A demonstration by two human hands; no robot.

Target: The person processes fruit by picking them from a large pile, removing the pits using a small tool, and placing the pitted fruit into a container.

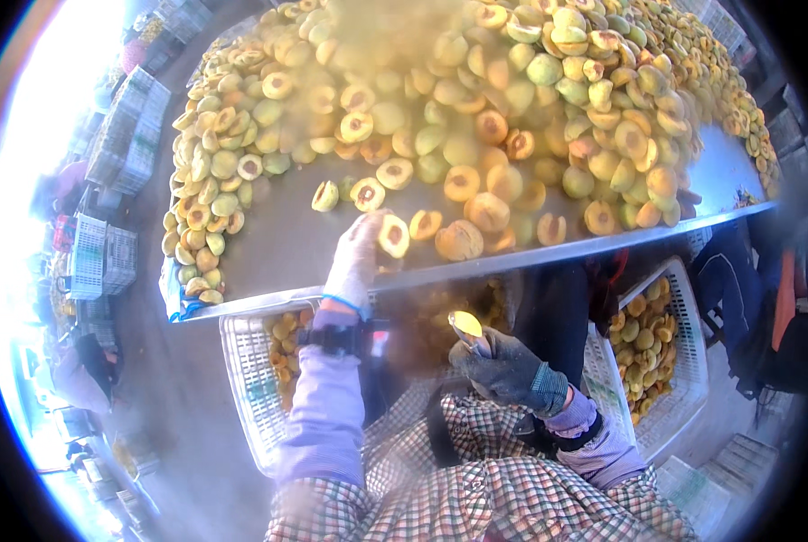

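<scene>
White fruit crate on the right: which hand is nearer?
Right. The right hand is left of the crate; the left hand is farther left, over the table's near edge.

Floor (173, 406): grey, brighter toward the left side.
Light (24, 163): a strong white glare along the left rim; its source cannot be told.
Stacked crates (137, 126): pale plastic, standing in several piles at left.
Table (277, 239): wide, with a grey top and a shiny straight edge.
Lower-right crates (738, 465): pale, slatted, near the rim.
</scene>
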